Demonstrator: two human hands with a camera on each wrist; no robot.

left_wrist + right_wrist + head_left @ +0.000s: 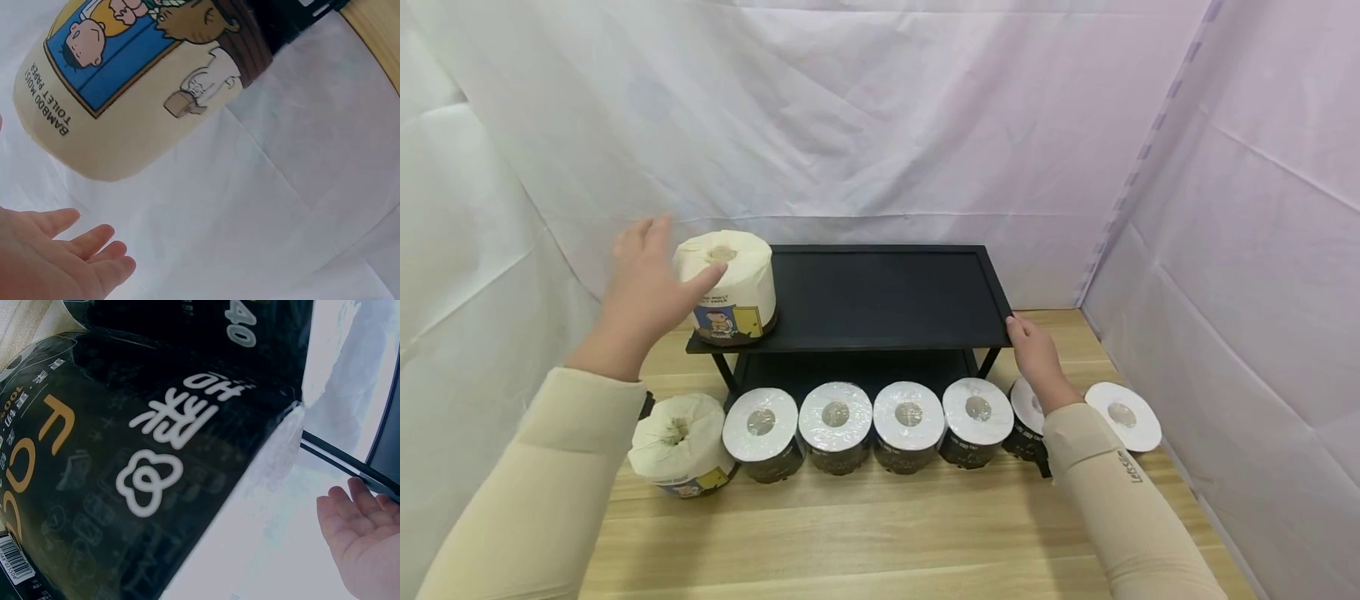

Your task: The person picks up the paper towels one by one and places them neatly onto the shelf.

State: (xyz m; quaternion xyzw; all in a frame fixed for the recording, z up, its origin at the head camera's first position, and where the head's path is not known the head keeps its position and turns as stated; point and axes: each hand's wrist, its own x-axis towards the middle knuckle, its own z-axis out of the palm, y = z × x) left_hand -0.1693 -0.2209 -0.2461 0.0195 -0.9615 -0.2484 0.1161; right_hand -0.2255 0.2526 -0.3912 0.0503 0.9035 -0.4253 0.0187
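A cream toilet paper roll [737, 287], with a cartoon band round its base, stands upright on the left end of a black two-tier shelf [880, 292]. Just left of that roll is my left hand [651, 292], fingers spread and holding nothing; the thumb overlaps the roll in the head view. In the left wrist view a gap shows between the fingers and the roll's printed side. My right hand [1036, 358] grips the right front corner of the shelf top. The right wrist view shows its fingertips [355, 486] at the shelf's edge.
In front of the shelf, a row of upright rolls in dark wrappers [908, 417] stands on the wooden table [850, 533]. A second cream roll [681, 446] ends the row at left. A white-topped roll [1123, 415] stands by the right curtain. White curtains [880, 125] enclose the back and sides.
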